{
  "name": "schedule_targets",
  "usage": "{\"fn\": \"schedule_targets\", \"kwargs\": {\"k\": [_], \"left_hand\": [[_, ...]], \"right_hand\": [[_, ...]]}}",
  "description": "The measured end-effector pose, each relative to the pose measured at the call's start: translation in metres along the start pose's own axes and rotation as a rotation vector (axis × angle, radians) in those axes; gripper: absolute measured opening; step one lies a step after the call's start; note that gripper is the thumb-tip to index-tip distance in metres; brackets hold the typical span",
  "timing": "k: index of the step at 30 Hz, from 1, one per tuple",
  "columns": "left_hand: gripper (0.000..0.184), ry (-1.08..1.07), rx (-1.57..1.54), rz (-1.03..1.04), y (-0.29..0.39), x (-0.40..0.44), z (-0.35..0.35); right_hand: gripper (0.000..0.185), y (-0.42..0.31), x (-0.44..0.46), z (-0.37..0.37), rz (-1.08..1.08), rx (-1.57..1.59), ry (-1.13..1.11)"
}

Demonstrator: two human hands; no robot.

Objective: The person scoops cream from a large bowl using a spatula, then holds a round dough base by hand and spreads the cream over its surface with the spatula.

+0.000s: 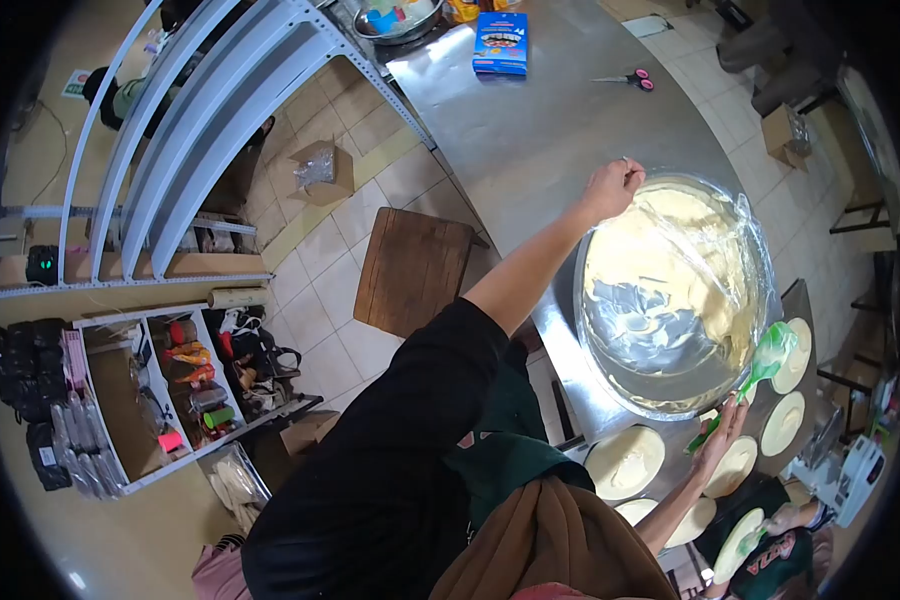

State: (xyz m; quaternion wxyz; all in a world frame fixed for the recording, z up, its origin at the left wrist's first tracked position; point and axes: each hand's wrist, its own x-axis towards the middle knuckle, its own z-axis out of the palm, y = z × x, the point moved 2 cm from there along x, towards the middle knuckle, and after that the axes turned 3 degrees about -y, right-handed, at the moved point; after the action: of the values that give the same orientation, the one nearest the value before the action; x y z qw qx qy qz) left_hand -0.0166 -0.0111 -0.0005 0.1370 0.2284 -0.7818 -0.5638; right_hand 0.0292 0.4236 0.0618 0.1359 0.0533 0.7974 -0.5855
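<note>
Two bare hands, well apart, at opposite sides of a large round metal bowl [635, 390] on a steel tabletop [510, 150]. Within the bowl, pale cream [620, 255]: thick along the upper and right portions, reduced to streaks over exposed metal toward the lower left. Across the upper right part of the opening, creased clear film [705, 228], with loose folds along the rim. Left hand [612, 190]: at the upper left rim, fingers curled; impossible to tell from this angle whether clamped on the film. Right hand [727, 438]: closed around the handle of a green spatula [772, 350], beside the lower right rim, with the blade directed up and to the right and coated in cream. Below and to the right of the bowl, several pale round discs [625, 462], laid flat near one another, some bearing a cream layer. At lower right, a co-worker's hand [788, 517] near another disc [735, 550], tilted, with a second green tool [757, 537] against it. Toward the tabletop's upper end, well apart from the bowl: a blue box [500, 45] and scissors [638, 80] with pink handles. To the left, on a tiled floor [355, 350], a wooden stool [415, 270] and, beyond it, an open cardboard box [340, 180]; farther left, a grey metal rack [232, 120].
</note>
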Motion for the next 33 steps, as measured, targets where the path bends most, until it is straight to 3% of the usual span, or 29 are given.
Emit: {"fn": "schedule_targets", "kwargs": {"k": [20,23,28,33], "left_hand": [[0.023,0.083,0.047,-0.029,0.000,-0.020,-0.012],[0.023,0.074,-0.057,-0.036,-0.009,-0.017,-0.008],[0.025,0.014,0.020,-0.154,-0.013,-0.009,-0.007],[0.025,0.014,-0.063,-0.145,-0.021,-0.011,-0.011]], "right_hand": [[0.028,-0.010,0.020,0.004,-0.025,0.036,-0.017],[0.027,-0.013,0.021,0.004,-0.032,0.043,-0.029],[0.034,-0.014,0.024,0.004,-0.032,0.099,0.035],[0.022,-0.038,0.016,0.009,-0.024,0.090,0.019]]}}
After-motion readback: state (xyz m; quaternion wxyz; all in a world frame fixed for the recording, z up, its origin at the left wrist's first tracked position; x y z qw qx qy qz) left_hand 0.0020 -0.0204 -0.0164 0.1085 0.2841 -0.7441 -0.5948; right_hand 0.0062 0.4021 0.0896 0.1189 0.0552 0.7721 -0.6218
